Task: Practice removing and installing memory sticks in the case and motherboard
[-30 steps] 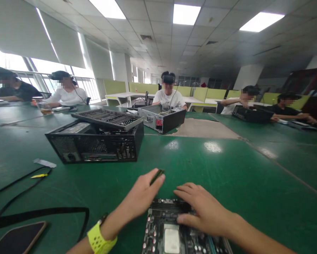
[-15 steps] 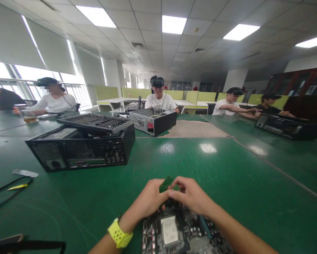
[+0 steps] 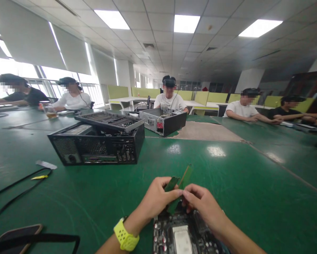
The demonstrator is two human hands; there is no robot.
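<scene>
My left hand (image 3: 155,201), with a yellow watch band (image 3: 125,237) on the wrist, pinches a green memory stick (image 3: 172,183) above the far edge of a motherboard (image 3: 184,234). My right hand (image 3: 200,203) pinches a second green memory stick (image 3: 184,178) that tilts up to the right. The two hands meet fingertip to fingertip over the board. The motherboard lies flat on the green table (image 3: 227,176) right in front of me, its silver processor cover facing up.
A black computer case (image 3: 95,143) lies on its side to the left, its panel resting on top. A second open case (image 3: 163,121) stands farther back. Black cables (image 3: 18,187) and a phone (image 3: 15,234) lie at the left. Several people sit around the table.
Earlier my left hand held one stick while my right rested on the board. The hands came together, and now each holds a stick raised above the board.
</scene>
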